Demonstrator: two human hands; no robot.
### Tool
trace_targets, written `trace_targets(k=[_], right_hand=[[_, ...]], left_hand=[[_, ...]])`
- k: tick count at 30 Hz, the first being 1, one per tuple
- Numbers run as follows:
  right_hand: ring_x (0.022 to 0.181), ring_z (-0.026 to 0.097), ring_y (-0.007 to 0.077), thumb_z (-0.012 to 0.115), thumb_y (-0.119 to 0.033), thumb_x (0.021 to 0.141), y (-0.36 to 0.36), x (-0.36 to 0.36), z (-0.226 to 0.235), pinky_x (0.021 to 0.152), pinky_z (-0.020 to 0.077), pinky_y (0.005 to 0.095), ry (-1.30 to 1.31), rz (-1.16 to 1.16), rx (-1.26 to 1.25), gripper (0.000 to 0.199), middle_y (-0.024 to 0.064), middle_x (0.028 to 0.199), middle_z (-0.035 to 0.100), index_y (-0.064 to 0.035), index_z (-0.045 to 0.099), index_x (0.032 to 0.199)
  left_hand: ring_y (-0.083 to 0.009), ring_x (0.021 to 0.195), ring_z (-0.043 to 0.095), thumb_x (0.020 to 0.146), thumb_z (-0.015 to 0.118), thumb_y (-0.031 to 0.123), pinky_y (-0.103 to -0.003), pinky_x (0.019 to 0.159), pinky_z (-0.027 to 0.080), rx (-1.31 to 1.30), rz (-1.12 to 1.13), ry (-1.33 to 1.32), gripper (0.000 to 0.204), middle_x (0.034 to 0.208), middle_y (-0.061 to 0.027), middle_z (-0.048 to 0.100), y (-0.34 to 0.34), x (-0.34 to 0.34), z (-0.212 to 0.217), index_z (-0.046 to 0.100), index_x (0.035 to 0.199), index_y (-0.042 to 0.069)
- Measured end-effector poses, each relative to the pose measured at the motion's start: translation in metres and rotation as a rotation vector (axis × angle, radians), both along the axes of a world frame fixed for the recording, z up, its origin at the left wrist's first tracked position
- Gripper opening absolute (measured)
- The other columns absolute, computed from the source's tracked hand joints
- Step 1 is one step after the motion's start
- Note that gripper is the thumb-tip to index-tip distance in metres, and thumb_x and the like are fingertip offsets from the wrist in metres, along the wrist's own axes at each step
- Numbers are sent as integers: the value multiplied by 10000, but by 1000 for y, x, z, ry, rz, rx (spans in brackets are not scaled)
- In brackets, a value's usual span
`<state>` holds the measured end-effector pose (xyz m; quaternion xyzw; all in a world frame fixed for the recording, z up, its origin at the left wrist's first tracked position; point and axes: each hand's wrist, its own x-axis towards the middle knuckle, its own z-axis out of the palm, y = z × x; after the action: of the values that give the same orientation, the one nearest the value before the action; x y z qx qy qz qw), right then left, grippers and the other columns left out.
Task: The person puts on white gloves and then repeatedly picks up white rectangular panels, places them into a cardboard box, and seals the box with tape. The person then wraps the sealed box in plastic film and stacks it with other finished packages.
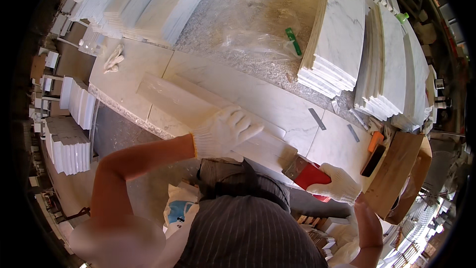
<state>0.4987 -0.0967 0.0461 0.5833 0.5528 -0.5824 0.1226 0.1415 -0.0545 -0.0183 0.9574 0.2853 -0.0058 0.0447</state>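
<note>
- Head view, looking down: the left hand (pixel 225 131), in a white knit glove, lies flat and wide on a long white marble strip (pixel 198 106); fingers spread toward the right, pressing on the stone, gripping nothing
- The marble strip runs diagonally from upper left to lower right across the surface (pixel 134 69) — a pale stone slab with a rough broken edge at its near side; the strip's near end sits right under that left palm
- The right hand (pixel 339 183), gloved too, is closed round the red handle of a scraper (pixel 303 171); its broad metal blade touches the lower right end of the strip, just beside the left hand
- A second pale slab (pixel 292 106) lies alongside the strip, on its far side; two small grey metal blades (pixel 317 119) rest flat near that slab's right end, well apart from both hands
- An orange-and-black tool (pixel 374 151) lies at the right edge, near a brown board (pixel 396 168) that leans there
- Farther back: a clear plastic sheet (pixel 253 25) over speckled grey stone, a green marker-like object (pixel 293 41) on it; stacks of white marble tiles (pixel 337 39) to the right — more tile stacks (pixel 69 139) down on the left; a spare white glove (pixel 113 59) rests at upper left
</note>
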Motion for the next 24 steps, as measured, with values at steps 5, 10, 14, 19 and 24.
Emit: trace_targets(k=[5, 10, 14, 19, 24], right_hand=[[783, 667, 206, 838, -315, 756, -48, 82, -38, 722, 550, 324, 16, -225, -38, 461, 118, 890, 697, -1, 644, 1031], [831, 694, 262, 778, -377, 832, -52, 72, -69, 761, 555, 354, -48, -165, 64, 459, 135, 953, 714, -25, 655, 1101], [849, 702, 298, 697, -379, 891, -26, 19, -72, 732, 546, 375, -160, 62, 212, 384, 167, 947, 710, -41, 647, 1066], [683, 690, 366, 665, -363, 899, -50, -18, -136, 644, 538, 477, -356, 301, 779, 329, 166, 752, 694, -39, 650, 954], [635, 659, 416, 660, -319, 910, -58, 0, -111, 635, 515, 545, -351, 23, 849, 297, 198, 694, 663, -39, 590, 840]], left_hand=[[-285, 1152, 574, 826, 659, 380, -426, 1048, 450, -46, -3, -91, 615, 1203, -117, 600, -19, 65, -9, 569, 1356, 81], [-247, 1192, 558, 871, 630, 338, -438, 1133, 384, 68, -219, -346, 466, 1229, -79, 615, -27, 113, -23, 654, 1264, 90], [-238, 1137, 573, 848, 616, 249, -441, 1175, 337, 89, -402, -11, 230, 1012, -53, 670, -33, 141, -23, 740, 975, 104], [-252, 1026, 584, 813, 625, 208, -386, 1070, 429, -45, -252, -188, 142, 793, 7, 662, -41, 148, -31, 731, 739, 148], [-225, 1096, 590, 821, 634, 251, -420, 1138, 357, 89, -253, -178, 156, 937, -4, 705, -44, 143, -50, 753, 855, 155]])
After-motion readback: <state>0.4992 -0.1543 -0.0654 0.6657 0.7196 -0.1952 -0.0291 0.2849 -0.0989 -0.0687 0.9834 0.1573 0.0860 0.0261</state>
